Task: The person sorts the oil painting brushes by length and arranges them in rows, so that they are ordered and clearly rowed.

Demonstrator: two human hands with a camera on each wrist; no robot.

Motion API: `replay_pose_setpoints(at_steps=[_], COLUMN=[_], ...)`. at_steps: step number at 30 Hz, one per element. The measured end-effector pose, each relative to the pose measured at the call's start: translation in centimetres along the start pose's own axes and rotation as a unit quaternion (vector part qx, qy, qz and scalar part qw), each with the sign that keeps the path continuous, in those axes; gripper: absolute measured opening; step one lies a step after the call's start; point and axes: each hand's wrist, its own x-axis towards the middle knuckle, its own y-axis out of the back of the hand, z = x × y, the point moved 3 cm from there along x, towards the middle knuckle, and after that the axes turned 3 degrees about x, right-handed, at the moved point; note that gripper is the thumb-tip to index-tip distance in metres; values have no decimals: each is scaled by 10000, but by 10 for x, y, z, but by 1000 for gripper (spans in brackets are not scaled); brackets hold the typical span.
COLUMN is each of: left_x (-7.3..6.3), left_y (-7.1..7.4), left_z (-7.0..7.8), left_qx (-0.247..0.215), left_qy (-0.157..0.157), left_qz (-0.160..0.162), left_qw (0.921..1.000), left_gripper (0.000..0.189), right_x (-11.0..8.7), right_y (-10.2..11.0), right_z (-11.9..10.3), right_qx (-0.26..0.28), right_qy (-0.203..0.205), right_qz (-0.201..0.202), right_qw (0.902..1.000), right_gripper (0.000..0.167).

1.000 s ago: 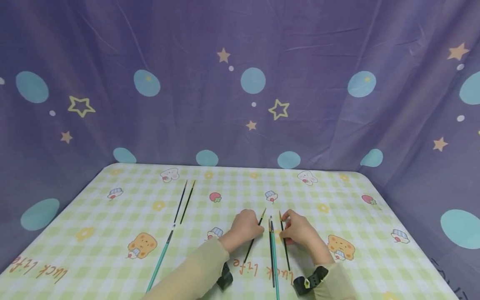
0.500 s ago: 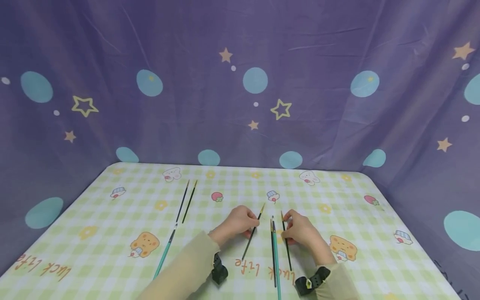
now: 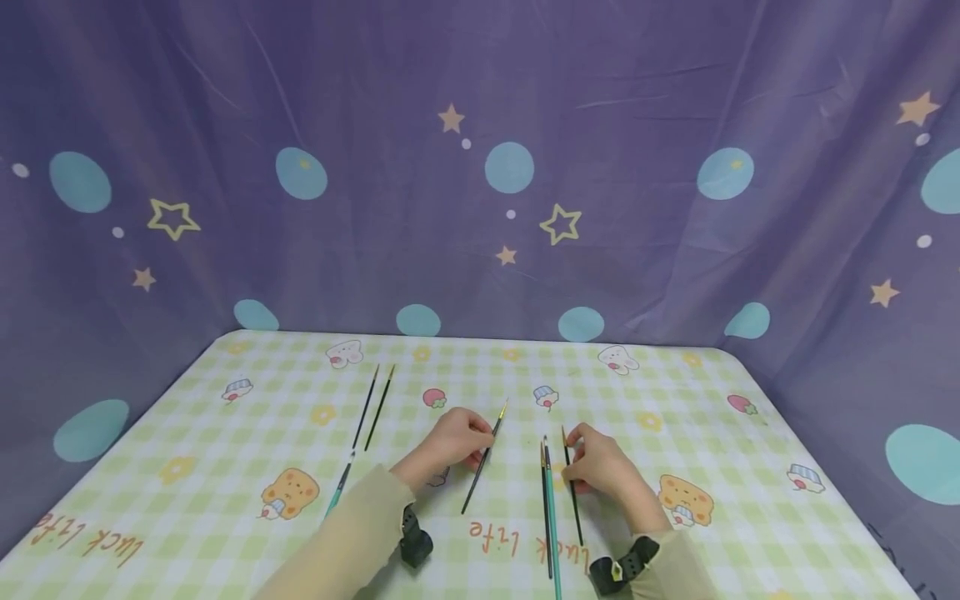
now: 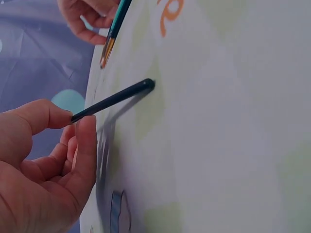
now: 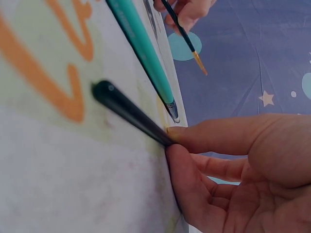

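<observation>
My left hand [image 3: 459,437] pinches a dark-handled paintbrush [image 3: 480,468] between thumb and fingertips, its golden bristle end pointing away from me. In the left wrist view the brush's dark handle end [image 4: 129,92] slants just over the cloth. My right hand [image 3: 596,460] pinches another dark paintbrush [image 3: 574,502] near its bristle end, low at the table; the right wrist view shows thumb and finger meeting on its handle [image 5: 131,111]. Between the hands lie a teal-handled paintbrush [image 3: 552,521] and a dark paintbrush [image 3: 546,517], side by side.
Two thin dark paintbrushes [image 3: 378,408] lie at the left of the table. Below them is a teal paintbrush [image 3: 341,487], partly covered by my left sleeve [image 3: 341,533]. A green checked cloth [image 3: 750,550] covers the table, and a purple curtain [image 3: 637,108] hangs behind it.
My left hand has moved left with its paintbrush, away from the pair in the middle. My right hand stays nearly in place on its brush.
</observation>
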Motion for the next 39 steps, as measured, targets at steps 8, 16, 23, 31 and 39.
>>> replay_pose_setpoints(at_steps=[8,16,23,31,39], left_x=[-1,0,7,9,8], left_y=[20,39,67,96,114], left_z=[-8,-16,-19,-27,-37], left_qx=[-184,-81,32,445,1108], left_qy=[-93,-36,205,325,406], left_qz=[158,541,950,1434,1882], left_qw=[9997,9985,9953,9881,9750], left_gripper=[20,19,18,19,18], right_x=[2,0,1,4,1], right_y=[0,-2,-2,-1,-1], right_z=[1,3,4,4,2], right_qx=[46,63,74,113,71], right_qy=[9,77,72,61,34], right_qz=[-34,-1,12,11,-1], right_qw=[10000,10000,9999,9999,10000], right_gripper=[38,37,37,37,37])
